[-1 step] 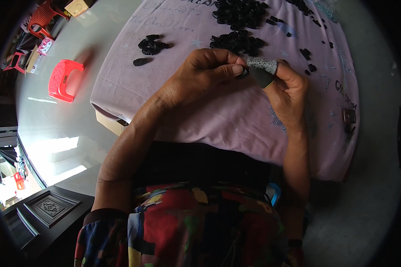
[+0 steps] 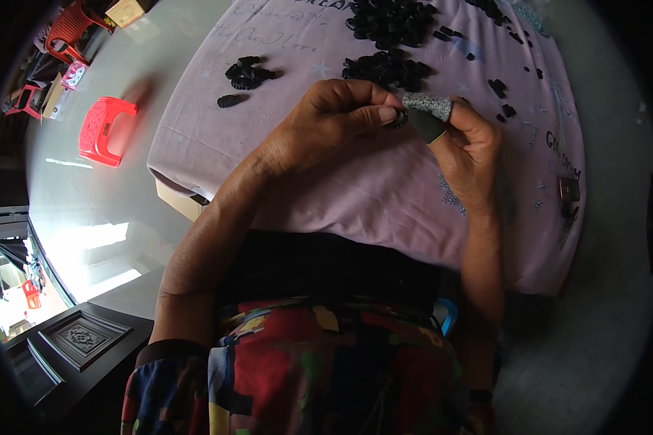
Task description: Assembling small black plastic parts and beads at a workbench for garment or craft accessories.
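1. Largest, we see a pink cloth [image 2: 384, 196] covering the work surface, running from the centre of the frame to its top edge.
2. At the bottom centre we have a multicoloured garment [image 2: 276, 362] with a patchy pattern.
3. In the upper left of the frame we find a red stool [image 2: 103, 129] on the grey floor.
4. Above the centre is our left hand [image 2: 334, 119], its thumb and forefinger pinching a small black piece [image 2: 397, 122].
5. Just right of it is our right hand [image 2: 471, 148], its covered thumb and finger drawn close together beside the piece; we cannot tell whether they grip it too.
6. At the top centre we see a large black heap [image 2: 392, 22], with a lower black heap [image 2: 386, 69] just beneath; a small black cluster [image 2: 247, 74] lies farther left.
7. On the right hand we see a speckled grey finger cover [image 2: 429, 105] and a dark thumb cover [image 2: 424, 125].
8. Smallest, the pinched piece sits at the left fingertips, above the frame's centre, partly hidden.
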The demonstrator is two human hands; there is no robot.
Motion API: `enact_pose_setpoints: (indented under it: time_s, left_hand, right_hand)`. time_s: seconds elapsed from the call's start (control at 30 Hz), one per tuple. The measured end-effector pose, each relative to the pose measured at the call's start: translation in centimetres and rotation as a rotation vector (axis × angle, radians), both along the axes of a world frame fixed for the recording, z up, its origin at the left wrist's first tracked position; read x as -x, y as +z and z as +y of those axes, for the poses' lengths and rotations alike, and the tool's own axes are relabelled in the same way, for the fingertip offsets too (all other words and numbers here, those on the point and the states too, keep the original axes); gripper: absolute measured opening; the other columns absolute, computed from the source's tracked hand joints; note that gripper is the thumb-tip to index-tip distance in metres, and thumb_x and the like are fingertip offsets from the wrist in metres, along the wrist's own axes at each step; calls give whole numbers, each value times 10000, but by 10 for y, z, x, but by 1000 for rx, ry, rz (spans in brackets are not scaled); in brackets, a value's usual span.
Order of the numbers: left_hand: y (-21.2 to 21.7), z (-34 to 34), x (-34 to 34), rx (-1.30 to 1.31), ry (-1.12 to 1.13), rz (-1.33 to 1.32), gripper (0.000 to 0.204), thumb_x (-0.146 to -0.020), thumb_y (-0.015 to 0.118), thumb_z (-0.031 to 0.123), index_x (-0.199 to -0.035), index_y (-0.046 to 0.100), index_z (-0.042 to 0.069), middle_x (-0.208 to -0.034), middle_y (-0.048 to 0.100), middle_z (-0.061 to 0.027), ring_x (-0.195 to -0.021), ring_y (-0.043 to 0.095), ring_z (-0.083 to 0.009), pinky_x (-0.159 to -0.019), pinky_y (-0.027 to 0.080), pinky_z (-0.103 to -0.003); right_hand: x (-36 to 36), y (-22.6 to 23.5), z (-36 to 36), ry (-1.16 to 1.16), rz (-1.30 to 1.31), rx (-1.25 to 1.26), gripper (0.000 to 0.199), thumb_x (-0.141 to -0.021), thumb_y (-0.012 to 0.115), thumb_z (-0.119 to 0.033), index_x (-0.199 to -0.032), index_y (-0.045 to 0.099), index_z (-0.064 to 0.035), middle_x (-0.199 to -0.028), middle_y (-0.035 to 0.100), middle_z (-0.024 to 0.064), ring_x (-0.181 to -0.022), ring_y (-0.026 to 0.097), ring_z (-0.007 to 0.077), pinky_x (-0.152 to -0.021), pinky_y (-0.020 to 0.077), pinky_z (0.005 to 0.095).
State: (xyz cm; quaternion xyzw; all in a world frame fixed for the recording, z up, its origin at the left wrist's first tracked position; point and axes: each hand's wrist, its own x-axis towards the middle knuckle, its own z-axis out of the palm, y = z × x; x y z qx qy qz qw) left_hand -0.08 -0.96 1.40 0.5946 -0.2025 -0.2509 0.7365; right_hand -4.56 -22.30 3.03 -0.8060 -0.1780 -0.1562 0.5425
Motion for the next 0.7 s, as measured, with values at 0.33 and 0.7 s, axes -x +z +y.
enact_pose_setpoints:
  time_s: [0.33, 0.7]
  left_hand:
    - [-4, 5, -2, 78, -35, 96, 177, -1003, 696, 163, -1159, 715, 82, -989, 695, 46, -827, 592, -33, -753, 480, -188]
    - [-5, 10, -12, 133, -29, 61, 221, -992, 714, 238, -1158, 715, 92, -927, 657, 65, -795, 576, -28, -704, 443, -185]
  right_hand:
    - [-4, -4, 0, 10, -132, 156, 130, -940, 702, -43, -1047, 763, -1, -841, 666, -8, -681, 542, 22, -563, 402, 200]
    - [-27, -21, -22, -348, -211, 621, 162, -805, 605, 22, -953, 671, 38, -905, 675, 137, -829, 650, 320, -740, 520, 415]
